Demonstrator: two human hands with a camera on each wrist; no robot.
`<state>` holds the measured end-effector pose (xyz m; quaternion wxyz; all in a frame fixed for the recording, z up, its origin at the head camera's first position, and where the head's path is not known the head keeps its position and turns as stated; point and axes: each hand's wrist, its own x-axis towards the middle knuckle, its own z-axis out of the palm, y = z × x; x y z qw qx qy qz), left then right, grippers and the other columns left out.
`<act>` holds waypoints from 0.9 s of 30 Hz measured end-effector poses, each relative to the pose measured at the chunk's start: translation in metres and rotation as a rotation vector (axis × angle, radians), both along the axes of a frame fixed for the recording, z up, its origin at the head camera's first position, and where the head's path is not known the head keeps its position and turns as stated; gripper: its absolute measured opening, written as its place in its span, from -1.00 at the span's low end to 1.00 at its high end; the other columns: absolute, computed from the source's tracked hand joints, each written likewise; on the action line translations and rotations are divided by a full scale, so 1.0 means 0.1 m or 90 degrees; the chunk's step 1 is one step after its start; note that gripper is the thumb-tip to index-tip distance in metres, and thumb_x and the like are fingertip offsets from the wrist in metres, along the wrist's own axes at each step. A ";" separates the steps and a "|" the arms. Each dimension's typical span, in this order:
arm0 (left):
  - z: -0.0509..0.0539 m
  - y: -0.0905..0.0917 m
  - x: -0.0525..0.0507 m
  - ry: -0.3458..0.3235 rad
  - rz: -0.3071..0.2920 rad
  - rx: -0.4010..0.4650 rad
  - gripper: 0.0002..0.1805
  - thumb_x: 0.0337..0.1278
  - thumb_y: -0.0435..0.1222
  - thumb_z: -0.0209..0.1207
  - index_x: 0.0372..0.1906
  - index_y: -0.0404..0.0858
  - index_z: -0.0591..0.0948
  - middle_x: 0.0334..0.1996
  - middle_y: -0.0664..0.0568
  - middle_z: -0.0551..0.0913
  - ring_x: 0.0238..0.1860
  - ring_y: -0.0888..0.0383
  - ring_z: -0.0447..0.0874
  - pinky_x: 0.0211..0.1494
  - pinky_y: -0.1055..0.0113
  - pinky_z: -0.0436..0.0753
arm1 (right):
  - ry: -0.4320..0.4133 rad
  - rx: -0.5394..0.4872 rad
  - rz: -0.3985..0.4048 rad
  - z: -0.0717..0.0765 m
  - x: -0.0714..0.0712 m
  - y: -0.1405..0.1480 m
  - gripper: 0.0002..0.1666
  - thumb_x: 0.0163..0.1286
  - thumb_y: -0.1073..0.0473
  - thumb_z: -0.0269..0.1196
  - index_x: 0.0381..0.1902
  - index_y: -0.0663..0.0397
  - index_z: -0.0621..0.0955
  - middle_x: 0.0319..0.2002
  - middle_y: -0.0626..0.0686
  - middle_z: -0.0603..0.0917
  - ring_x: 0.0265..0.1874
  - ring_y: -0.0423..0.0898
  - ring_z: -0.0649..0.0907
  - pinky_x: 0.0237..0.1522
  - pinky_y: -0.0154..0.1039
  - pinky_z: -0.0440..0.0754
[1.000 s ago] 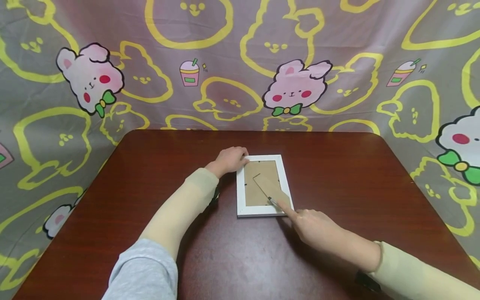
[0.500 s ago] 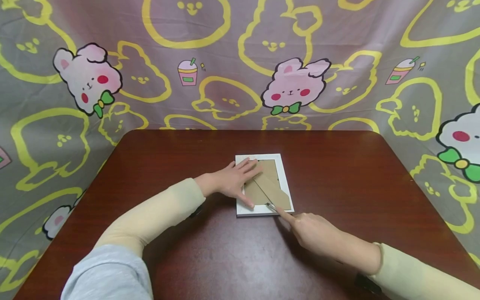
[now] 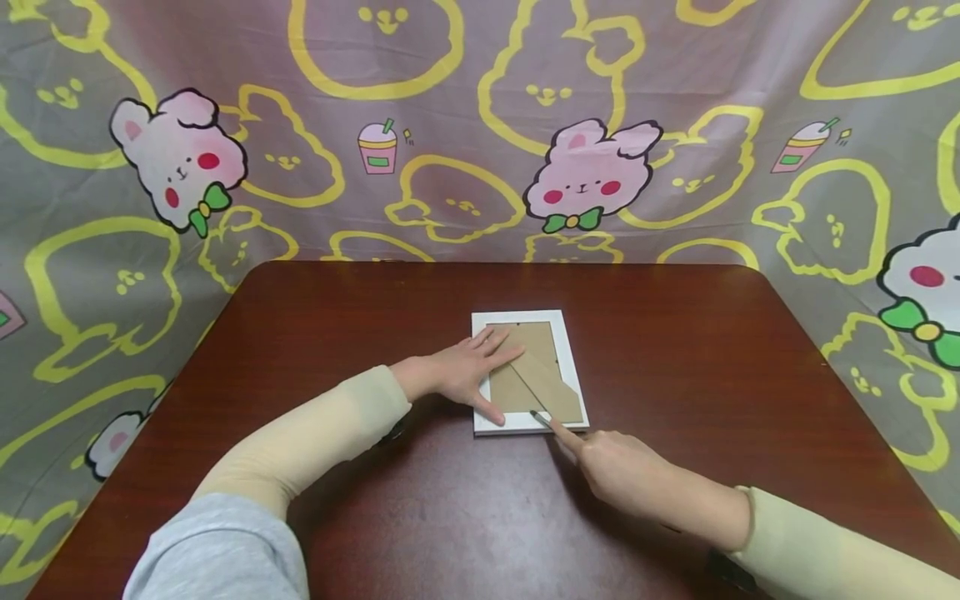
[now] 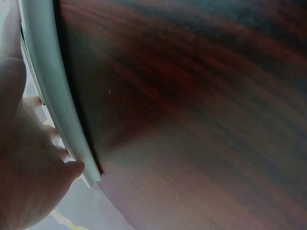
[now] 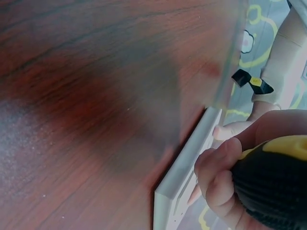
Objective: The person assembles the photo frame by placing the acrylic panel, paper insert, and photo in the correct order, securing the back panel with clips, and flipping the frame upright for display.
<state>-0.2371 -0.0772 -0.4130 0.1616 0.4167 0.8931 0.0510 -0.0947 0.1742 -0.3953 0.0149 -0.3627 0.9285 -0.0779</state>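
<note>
A white picture frame (image 3: 568, 350) lies face down on the table, its brown backing board (image 3: 506, 396) and folded stand (image 3: 553, 382) facing up. My left hand (image 3: 467, 372) rests on the left side of the frame, fingers spread over the board and thumb near the lower edge. In the left wrist view, that hand (image 4: 29, 163) lies along the frame's side (image 4: 57, 96). My right hand (image 3: 618, 471) grips a screwdriver with a black and yellow handle (image 5: 276, 179). Its metal tip (image 3: 537, 416) is at the frame's lower edge, beside the backing board; contact is unclear.
A dark reddish-brown table (image 3: 675, 333) carries the frame near its middle. Behind and at both sides hangs a cloth (image 3: 450, 125) printed with cartoon rabbits. Black wrist straps (image 5: 254, 82) show under the sleeves.
My left hand has moved from the frame's upper left edge down onto its back, fingers spread. The screwdriver tip has shifted slightly toward me, to the lower border.
</note>
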 end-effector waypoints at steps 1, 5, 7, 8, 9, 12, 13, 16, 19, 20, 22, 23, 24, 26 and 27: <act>0.00 0.00 0.00 0.002 0.000 0.001 0.25 -0.16 0.36 0.28 0.57 -0.05 -0.06 0.53 -0.22 -0.29 0.49 -0.21 -0.39 0.46 -0.04 -0.04 | 0.000 0.002 -0.002 0.00 0.00 -0.01 -0.33 0.09 0.49 0.21 0.25 0.33 0.47 -0.74 -0.08 0.36 -0.79 -0.14 0.41 -0.79 -0.20 0.39; 0.00 0.00 0.01 0.002 0.002 -0.001 0.25 -0.16 0.36 0.28 0.57 -0.06 -0.06 0.52 -0.23 -0.28 0.49 -0.21 -0.38 0.47 -0.01 -0.04 | 0.009 0.014 -0.010 -0.01 0.01 -0.03 -0.33 0.08 0.48 0.22 0.23 0.34 0.47 -0.76 -0.06 0.37 -0.79 -0.10 0.43 -0.79 -0.17 0.40; 0.00 0.01 0.02 0.003 0.003 -0.004 0.25 -0.16 0.37 0.27 0.57 -0.04 -0.07 0.52 -0.23 -0.28 0.49 -0.21 -0.39 0.47 0.00 -0.05 | 0.016 0.018 -0.010 -0.02 0.02 -0.04 -0.33 0.08 0.48 0.23 0.23 0.34 0.48 -0.76 -0.05 0.39 -0.79 -0.08 0.45 -0.79 -0.16 0.41; -0.01 0.01 0.02 0.003 0.003 -0.005 0.25 -0.16 0.37 0.27 0.57 -0.04 -0.07 0.52 -0.23 -0.28 0.49 -0.21 -0.39 0.47 0.00 -0.06 | 0.019 0.019 -0.011 -0.02 0.01 -0.04 -0.34 0.07 0.48 0.24 0.23 0.33 0.48 -0.76 -0.04 0.39 -0.79 -0.08 0.46 -0.78 -0.16 0.42; -0.01 0.01 0.02 0.005 0.004 -0.004 0.25 -0.16 0.37 0.27 0.57 -0.04 -0.07 0.52 -0.23 -0.28 0.49 -0.21 -0.39 0.47 0.00 -0.06 | 0.020 0.020 -0.012 -0.02 0.01 -0.04 -0.34 0.08 0.48 0.24 0.22 0.34 0.48 -0.76 -0.04 0.39 -0.79 -0.08 0.47 -0.78 -0.16 0.42; -0.02 0.01 0.01 0.013 0.005 -0.011 0.25 -0.16 0.38 0.26 0.57 -0.03 -0.08 0.53 -0.21 -0.29 0.49 -0.20 -0.39 0.47 0.01 -0.06 | 0.008 0.026 -0.013 0.00 -0.01 -0.05 -0.32 0.07 0.48 0.23 0.24 0.35 0.48 -0.78 -0.05 0.37 -0.80 -0.10 0.44 -0.78 -0.17 0.42; -0.02 0.01 0.01 0.016 0.004 -0.009 0.25 -0.16 0.38 0.26 0.57 -0.03 -0.07 0.53 -0.22 -0.28 0.49 -0.20 -0.39 0.47 0.01 -0.05 | 0.002 0.028 -0.013 0.01 -0.02 -0.05 -0.32 0.07 0.48 0.22 0.24 0.35 0.47 -0.79 -0.06 0.36 -0.80 -0.12 0.43 -0.78 -0.18 0.43; -0.02 0.01 0.00 0.018 0.002 -0.005 0.25 -0.17 0.37 0.27 0.57 -0.04 -0.06 0.53 -0.23 -0.27 0.49 -0.21 -0.38 0.47 0.01 -0.04 | -0.030 0.031 -0.012 0.05 -0.04 -0.04 -0.32 0.09 0.49 0.20 0.26 0.37 0.46 -0.80 -0.09 0.32 -0.81 -0.16 0.37 -0.78 -0.21 0.41; -0.03 0.01 0.00 0.018 0.000 0.003 0.24 -0.17 0.35 0.29 0.57 -0.05 -0.04 0.52 -0.24 -0.26 0.49 -0.22 -0.37 0.47 0.00 -0.04 | -0.048 0.031 -0.003 0.07 -0.06 -0.04 -0.34 0.13 0.49 0.19 0.27 0.38 0.45 -0.79 -0.11 0.32 -0.79 -0.19 0.35 -0.78 -0.23 0.41; -0.03 0.01 0.00 0.018 0.000 0.005 0.24 -0.17 0.35 0.29 0.56 -0.05 -0.03 0.52 -0.24 -0.26 0.49 -0.22 -0.37 0.47 0.00 -0.04 | -0.055 0.029 -0.001 0.07 -0.07 -0.04 -0.34 0.14 0.49 0.18 0.27 0.38 0.45 -0.79 -0.11 0.32 -0.79 -0.19 0.34 -0.78 -0.24 0.41; -0.04 0.00 0.00 0.020 -0.001 0.012 0.24 -0.17 0.34 0.30 0.56 -0.06 -0.02 0.52 -0.25 -0.25 0.49 -0.23 -0.36 0.46 -0.01 -0.04 | -0.056 0.028 0.004 0.07 -0.08 -0.04 -0.37 0.16 0.48 0.18 0.26 0.39 0.45 -0.78 -0.11 0.32 -0.78 -0.20 0.35 -0.77 -0.24 0.41; -0.05 0.00 0.00 0.021 -0.001 0.013 0.23 -0.16 0.34 0.30 0.56 -0.05 -0.02 0.52 -0.24 -0.25 0.49 -0.22 -0.37 0.47 -0.01 -0.04 | -0.057 0.027 0.007 0.07 -0.09 -0.03 -0.38 0.17 0.48 0.18 0.26 0.39 0.46 -0.78 -0.12 0.33 -0.77 -0.20 0.35 -0.77 -0.24 0.41; -0.06 0.00 0.00 0.022 -0.001 0.016 0.24 -0.17 0.34 0.30 0.56 -0.05 -0.02 0.52 -0.25 -0.25 0.49 -0.23 -0.37 0.46 -0.01 -0.05 | -0.059 0.025 0.008 0.07 -0.09 -0.03 -0.39 0.18 0.48 0.17 0.25 0.39 0.46 -0.77 -0.12 0.33 -0.77 -0.20 0.35 -0.77 -0.24 0.41; -0.06 -0.01 -0.01 0.021 -0.002 0.021 0.23 -0.17 0.34 0.30 0.56 -0.06 -0.02 0.52 -0.25 -0.25 0.49 -0.23 -0.37 0.46 -0.03 -0.04 | -0.066 0.020 0.011 0.07 -0.11 -0.03 -0.41 0.21 0.47 0.17 0.25 0.40 0.45 -0.77 -0.12 0.33 -0.77 -0.21 0.35 -0.77 -0.25 0.41; -0.07 -0.01 -0.01 0.021 -0.002 0.020 0.24 -0.17 0.35 0.30 0.56 -0.05 -0.02 0.52 -0.24 -0.25 0.49 -0.23 -0.37 0.46 -0.02 -0.05 | -0.066 0.020 0.016 0.08 -0.12 -0.04 -0.41 0.21 0.47 0.18 0.24 0.41 0.46 -0.77 -0.13 0.33 -0.77 -0.21 0.35 -0.76 -0.25 0.42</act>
